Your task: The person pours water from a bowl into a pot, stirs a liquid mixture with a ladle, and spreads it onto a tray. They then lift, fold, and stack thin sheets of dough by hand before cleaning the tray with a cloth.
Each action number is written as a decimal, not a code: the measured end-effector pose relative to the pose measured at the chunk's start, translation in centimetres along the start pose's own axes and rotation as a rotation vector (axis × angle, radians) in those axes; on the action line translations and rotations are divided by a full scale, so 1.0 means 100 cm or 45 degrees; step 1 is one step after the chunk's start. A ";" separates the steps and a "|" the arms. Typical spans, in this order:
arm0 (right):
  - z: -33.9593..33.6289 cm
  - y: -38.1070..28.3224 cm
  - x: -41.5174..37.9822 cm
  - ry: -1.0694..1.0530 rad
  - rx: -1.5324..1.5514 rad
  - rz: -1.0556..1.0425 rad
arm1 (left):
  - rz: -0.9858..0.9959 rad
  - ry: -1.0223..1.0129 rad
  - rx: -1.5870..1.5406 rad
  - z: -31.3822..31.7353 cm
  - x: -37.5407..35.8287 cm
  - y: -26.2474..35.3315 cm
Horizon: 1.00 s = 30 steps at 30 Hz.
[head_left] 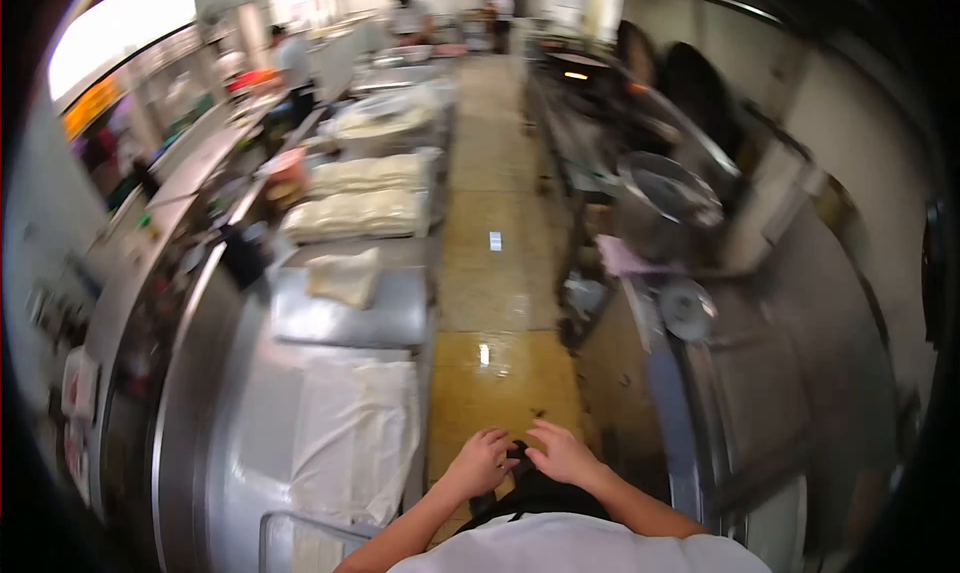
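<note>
My left hand (484,463) and my right hand (562,455) are held out before my waist, above the aisle floor. Both have their fingers loosely bent and apart, with nothing seen in them. A small dark shape (517,449) shows between the fingertips of the two hands, overlapping them in this view. To the left of my left hand, a white cloth (352,428) lies spread on the steel counter (250,423). Farther along that counter, a folded cream-coloured cloth (345,277) rests on a metal tray (350,318).
Wrapped pale slabs (355,213) line the left counter farther off. Along the right run a large metal pot (665,208), a round lid-like disc (688,310) and a stove with a flame (576,75). The yellowish floor (495,303) looks wet. Several people stand far ahead.
</note>
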State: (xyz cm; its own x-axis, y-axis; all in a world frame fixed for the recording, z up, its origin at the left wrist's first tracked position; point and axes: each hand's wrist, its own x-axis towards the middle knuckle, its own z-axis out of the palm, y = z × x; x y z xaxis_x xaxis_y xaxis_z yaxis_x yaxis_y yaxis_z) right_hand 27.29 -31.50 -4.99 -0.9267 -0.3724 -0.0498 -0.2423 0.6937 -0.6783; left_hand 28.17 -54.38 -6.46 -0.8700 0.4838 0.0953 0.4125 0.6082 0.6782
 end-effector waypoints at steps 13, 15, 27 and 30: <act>-0.064 0.066 -0.259 0.495 -0.057 0.627 | 0.329 -0.387 -0.166 0.112 0.033 0.157; -0.078 0.083 -0.310 0.614 -0.042 0.714 | 0.441 -0.453 -0.182 0.149 0.042 0.192; -0.119 0.207 -0.681 1.389 -0.320 1.641 | 0.937 -0.818 -0.208 0.390 0.033 0.420; -0.124 0.232 -0.752 1.447 -0.333 1.888 | 1.085 -0.877 -0.178 0.443 0.042 0.460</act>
State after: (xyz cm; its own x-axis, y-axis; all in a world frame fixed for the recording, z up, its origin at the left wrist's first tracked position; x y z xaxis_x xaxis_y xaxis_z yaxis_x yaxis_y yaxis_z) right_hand 87.83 20.25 -7.95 -0.0956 0.9898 0.1057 0.8943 0.1320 -0.4276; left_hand 55.51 3.51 -7.17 0.0393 0.9840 0.1736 0.7330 -0.1465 0.6643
